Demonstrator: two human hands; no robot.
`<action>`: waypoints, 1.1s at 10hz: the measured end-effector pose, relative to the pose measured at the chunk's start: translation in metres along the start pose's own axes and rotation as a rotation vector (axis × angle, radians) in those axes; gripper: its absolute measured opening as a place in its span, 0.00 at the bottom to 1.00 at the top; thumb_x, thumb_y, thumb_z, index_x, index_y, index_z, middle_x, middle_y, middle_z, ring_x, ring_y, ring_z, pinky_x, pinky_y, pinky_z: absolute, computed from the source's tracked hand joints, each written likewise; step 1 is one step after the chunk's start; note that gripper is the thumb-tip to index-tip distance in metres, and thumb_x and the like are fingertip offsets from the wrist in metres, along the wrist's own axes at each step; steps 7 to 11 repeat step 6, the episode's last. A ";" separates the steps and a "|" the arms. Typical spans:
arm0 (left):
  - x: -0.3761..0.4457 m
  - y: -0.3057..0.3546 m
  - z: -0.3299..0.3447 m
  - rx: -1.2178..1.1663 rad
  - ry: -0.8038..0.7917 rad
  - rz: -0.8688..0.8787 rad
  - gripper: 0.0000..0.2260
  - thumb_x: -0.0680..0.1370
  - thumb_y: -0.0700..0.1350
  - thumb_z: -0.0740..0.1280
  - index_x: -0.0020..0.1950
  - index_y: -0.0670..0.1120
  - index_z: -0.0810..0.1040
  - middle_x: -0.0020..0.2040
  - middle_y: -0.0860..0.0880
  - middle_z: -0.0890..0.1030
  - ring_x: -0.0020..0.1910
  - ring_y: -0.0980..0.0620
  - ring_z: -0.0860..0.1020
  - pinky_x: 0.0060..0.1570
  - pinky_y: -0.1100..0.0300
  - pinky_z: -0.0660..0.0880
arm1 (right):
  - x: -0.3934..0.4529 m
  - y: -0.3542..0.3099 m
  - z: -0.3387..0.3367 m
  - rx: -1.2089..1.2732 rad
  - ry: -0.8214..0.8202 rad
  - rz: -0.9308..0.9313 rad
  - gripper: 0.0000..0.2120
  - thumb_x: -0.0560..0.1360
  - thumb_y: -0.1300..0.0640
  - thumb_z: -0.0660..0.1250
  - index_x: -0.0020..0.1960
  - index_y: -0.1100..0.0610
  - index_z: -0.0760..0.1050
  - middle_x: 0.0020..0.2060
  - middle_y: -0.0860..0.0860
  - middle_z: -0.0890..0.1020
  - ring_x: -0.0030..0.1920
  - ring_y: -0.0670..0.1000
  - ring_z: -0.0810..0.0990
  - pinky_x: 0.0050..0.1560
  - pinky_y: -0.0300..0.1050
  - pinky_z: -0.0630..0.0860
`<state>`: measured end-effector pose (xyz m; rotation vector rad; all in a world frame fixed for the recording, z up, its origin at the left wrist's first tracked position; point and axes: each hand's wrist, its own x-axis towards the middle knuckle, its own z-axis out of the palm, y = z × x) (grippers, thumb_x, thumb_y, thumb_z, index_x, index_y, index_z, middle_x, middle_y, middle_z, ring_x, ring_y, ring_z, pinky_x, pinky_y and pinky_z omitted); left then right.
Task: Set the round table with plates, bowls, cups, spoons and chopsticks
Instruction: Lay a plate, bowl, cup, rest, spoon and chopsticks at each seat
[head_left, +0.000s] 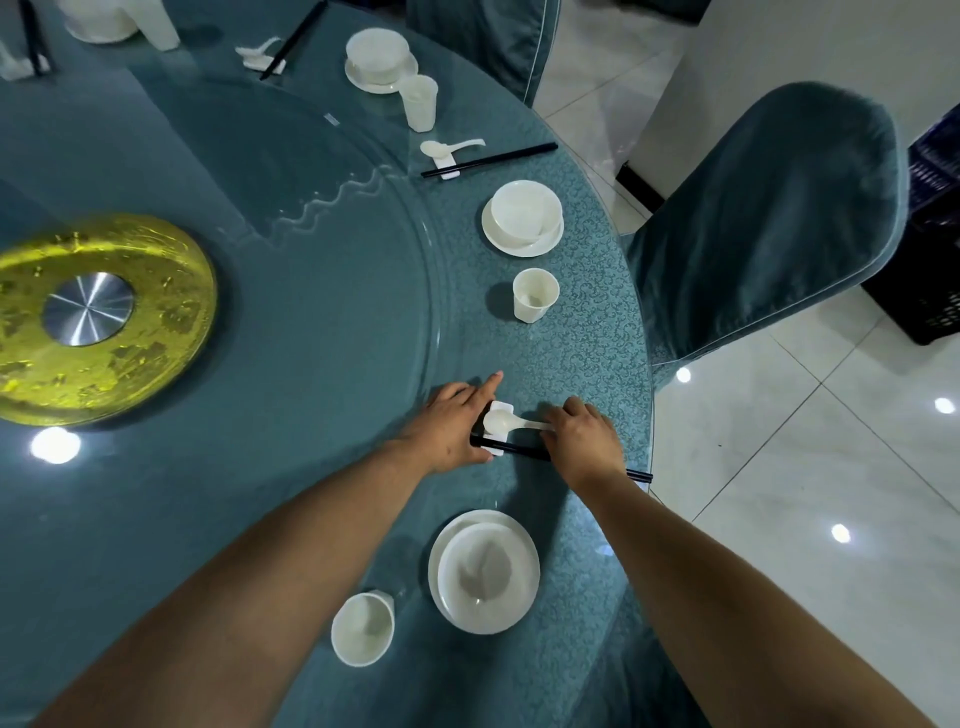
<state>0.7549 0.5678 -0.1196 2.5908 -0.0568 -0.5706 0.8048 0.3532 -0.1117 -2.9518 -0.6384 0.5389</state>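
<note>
A white spoon (503, 421) and black chopsticks (519, 449) lie across a small white rest (500, 408) near the table's edge. My left hand (452, 431) holds the rest at its left side, forefinger stretched out. My right hand (584, 441) pinches the spoon's handle and covers the middle of the chopsticks. Closer to me sit a white bowl (488, 577) on a plate (441, 545) and a white cup (362, 629). Beyond my hands stand another cup (535, 294) and a bowl on a plate (523, 218).
A glass turntable (311, 260) with a gold centre disc (98, 317) fills the table's middle. Further place settings (382, 60) line the far rim. Teal-covered chairs (769, 218) stand by the table on the right, and a dark crate (930, 270) sits on the tiled floor.
</note>
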 end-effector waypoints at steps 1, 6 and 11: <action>-0.002 -0.002 0.004 -0.013 0.005 -0.006 0.52 0.69 0.59 0.74 0.80 0.55 0.40 0.73 0.53 0.66 0.73 0.50 0.58 0.74 0.58 0.57 | -0.003 0.002 -0.001 -0.017 0.006 -0.007 0.16 0.78 0.48 0.59 0.65 0.45 0.71 0.52 0.50 0.75 0.56 0.56 0.75 0.57 0.50 0.71; -0.040 0.002 0.000 -0.150 0.173 -0.189 0.24 0.81 0.51 0.63 0.75 0.44 0.65 0.71 0.44 0.70 0.72 0.46 0.66 0.72 0.57 0.61 | -0.030 -0.014 -0.020 0.017 0.006 0.037 0.17 0.79 0.46 0.61 0.65 0.49 0.73 0.55 0.52 0.75 0.59 0.56 0.73 0.59 0.51 0.72; -0.040 0.002 0.000 -0.150 0.173 -0.189 0.24 0.81 0.51 0.63 0.75 0.44 0.65 0.71 0.44 0.70 0.72 0.46 0.66 0.72 0.57 0.61 | -0.030 -0.014 -0.020 0.017 0.006 0.037 0.17 0.79 0.46 0.61 0.65 0.49 0.73 0.55 0.52 0.75 0.59 0.56 0.73 0.59 0.51 0.72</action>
